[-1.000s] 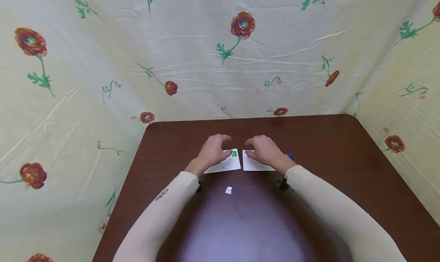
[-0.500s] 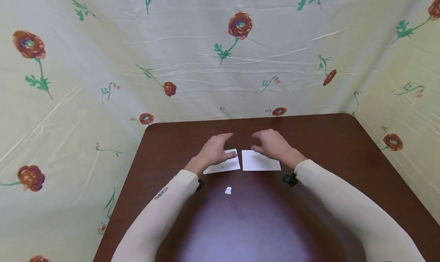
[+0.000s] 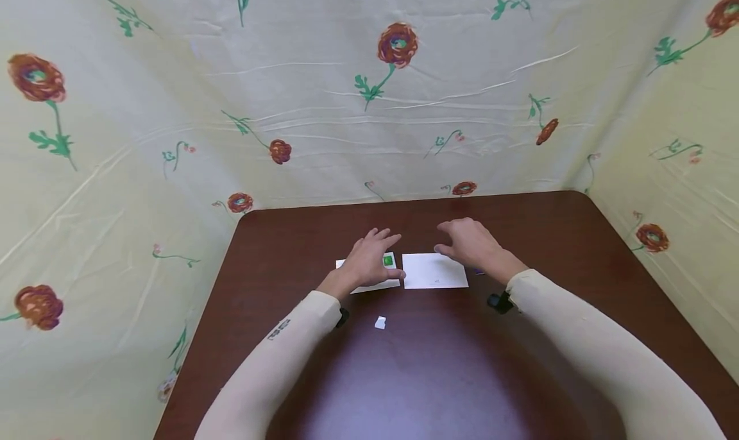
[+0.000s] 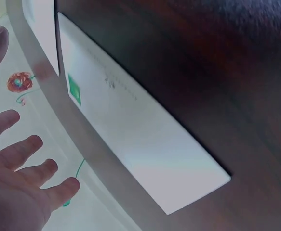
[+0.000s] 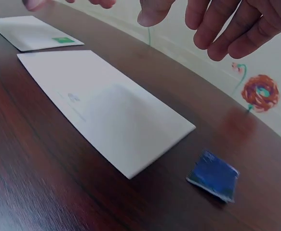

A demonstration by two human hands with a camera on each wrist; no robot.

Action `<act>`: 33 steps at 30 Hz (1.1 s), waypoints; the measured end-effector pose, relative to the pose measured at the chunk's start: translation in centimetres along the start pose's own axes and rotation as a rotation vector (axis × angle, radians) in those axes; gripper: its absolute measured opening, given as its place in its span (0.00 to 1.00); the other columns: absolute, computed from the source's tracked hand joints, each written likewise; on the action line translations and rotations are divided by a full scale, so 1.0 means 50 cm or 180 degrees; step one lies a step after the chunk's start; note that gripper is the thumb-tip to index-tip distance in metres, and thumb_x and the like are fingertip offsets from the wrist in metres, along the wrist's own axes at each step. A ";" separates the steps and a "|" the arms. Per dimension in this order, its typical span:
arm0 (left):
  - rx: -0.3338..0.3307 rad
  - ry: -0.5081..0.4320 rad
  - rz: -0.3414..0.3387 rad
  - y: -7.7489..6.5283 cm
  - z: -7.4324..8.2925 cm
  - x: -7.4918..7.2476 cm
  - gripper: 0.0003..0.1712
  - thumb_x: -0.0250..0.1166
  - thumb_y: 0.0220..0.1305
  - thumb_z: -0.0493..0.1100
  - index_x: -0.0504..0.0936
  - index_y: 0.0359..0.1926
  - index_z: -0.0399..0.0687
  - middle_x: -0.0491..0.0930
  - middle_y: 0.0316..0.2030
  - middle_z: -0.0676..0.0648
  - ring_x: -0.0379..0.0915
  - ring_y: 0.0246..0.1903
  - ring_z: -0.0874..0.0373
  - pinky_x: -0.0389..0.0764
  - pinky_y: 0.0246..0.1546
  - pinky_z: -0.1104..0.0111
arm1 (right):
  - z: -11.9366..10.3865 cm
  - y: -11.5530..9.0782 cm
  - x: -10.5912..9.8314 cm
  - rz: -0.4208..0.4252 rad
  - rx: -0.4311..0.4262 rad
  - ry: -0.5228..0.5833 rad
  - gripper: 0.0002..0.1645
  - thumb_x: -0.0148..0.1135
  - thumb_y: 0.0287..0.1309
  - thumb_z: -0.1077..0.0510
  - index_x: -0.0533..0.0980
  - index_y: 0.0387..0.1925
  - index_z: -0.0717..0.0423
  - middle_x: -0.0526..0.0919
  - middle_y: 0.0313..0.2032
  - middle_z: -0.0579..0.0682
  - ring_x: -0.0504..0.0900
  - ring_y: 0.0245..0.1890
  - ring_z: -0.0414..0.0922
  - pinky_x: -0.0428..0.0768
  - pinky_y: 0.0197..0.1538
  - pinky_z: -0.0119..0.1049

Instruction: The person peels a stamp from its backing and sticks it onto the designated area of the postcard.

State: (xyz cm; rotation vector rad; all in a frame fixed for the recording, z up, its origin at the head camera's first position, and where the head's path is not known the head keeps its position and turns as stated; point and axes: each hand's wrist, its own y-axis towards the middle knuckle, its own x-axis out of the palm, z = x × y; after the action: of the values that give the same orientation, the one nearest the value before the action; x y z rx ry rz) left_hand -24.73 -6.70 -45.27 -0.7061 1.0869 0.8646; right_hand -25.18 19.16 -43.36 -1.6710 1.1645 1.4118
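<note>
Two white envelope-like cards lie flat, side by side with a narrow gap, on the dark table. The left card (image 3: 378, 286) bears a green stamp-like square (image 3: 388, 260); the right card (image 3: 435, 272) has only a tiny grey mark facing up. My left hand (image 3: 367, 262) hovers over the left card, fingers spread and holding nothing, as the left wrist view confirms. Above the far right corner of the right card is my right hand (image 3: 475, 244), its fingers loosely bent around nothing. A small blue square packet (image 5: 213, 176) lies just right of that card.
A small white paper scrap (image 3: 380, 322) lies on the brown table (image 3: 439, 376) in front of the cards. Pale cloth (image 3: 335, 93) with printed flowers hangs behind the table and along both sides. A dark wrist device (image 3: 500, 302) sits under the right sleeve.
My right hand has moved right, off most of the right card. My left hand has shifted slightly right with its fingers spread wider. The cards stay in place on the table.
</note>
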 end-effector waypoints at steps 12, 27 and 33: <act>0.0000 0.0008 -0.0174 0.010 0.010 0.036 0.52 0.73 0.53 0.66 0.65 0.75 0.58 0.58 0.76 0.42 0.47 0.76 0.37 0.53 0.69 0.35 | 0.053 -0.033 0.005 -0.0030 0.0166 0.0023 0.30 0.67 0.62 0.45 0.78 0.58 0.61 0.86 0.52 0.58 0.85 0.51 0.55 0.81 0.54 0.51; -0.0063 0.0036 -0.0386 0.016 0.005 0.053 0.49 0.72 0.55 0.66 0.66 0.74 0.58 0.59 0.75 0.40 0.49 0.76 0.36 0.54 0.68 0.33 | 0.100 -0.071 0.016 -0.0150 0.0297 0.0050 0.24 0.64 0.65 0.52 0.79 0.57 0.62 0.85 0.52 0.60 0.85 0.46 0.53 0.82 0.50 0.52; -0.0028 0.0051 -0.0364 0.017 0.004 0.056 0.47 0.71 0.55 0.66 0.69 0.73 0.58 0.59 0.75 0.41 0.49 0.75 0.36 0.54 0.68 0.34 | 0.114 -0.080 0.017 -0.0197 0.0326 0.0055 0.22 0.65 0.62 0.55 0.80 0.55 0.62 0.86 0.51 0.61 0.85 0.43 0.53 0.83 0.48 0.51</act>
State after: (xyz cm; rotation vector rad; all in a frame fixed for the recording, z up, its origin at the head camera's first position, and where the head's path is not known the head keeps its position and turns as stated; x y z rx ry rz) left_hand -24.81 -5.44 -47.92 -0.7760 1.0471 0.7675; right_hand -23.74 25.67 -45.65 -1.6366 1.1650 1.2809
